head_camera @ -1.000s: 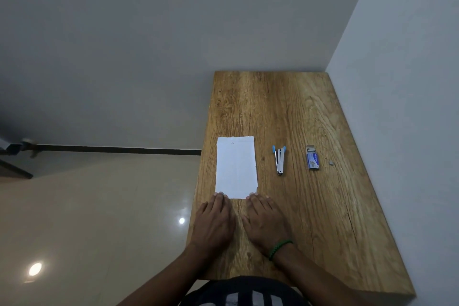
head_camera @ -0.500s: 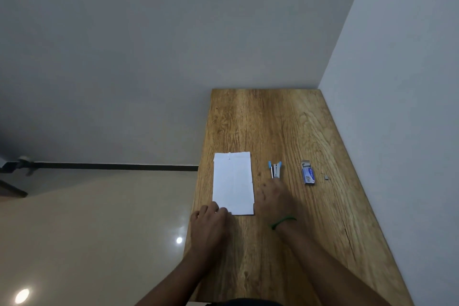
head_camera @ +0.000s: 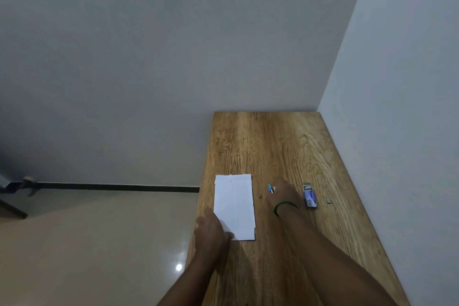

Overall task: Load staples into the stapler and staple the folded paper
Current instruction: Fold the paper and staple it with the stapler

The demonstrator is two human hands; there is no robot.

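Step 1, I reckon: right hand [head_camera: 283, 194] covers the stapler [head_camera: 270, 188], fingers hidden, so grip's unclear. Left hand [head_camera: 211, 228] rests flat on the folded paper [head_camera: 234, 204]. Next, probably: lift it, open it.

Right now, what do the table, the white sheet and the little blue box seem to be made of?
Table: wood or wood-look laminate, by its brown grain; dull sheen. White sheet: thin matte paper, with slightly ragged edges. Little blue box: probably printed cardboard, since a flap stands open at its far end.
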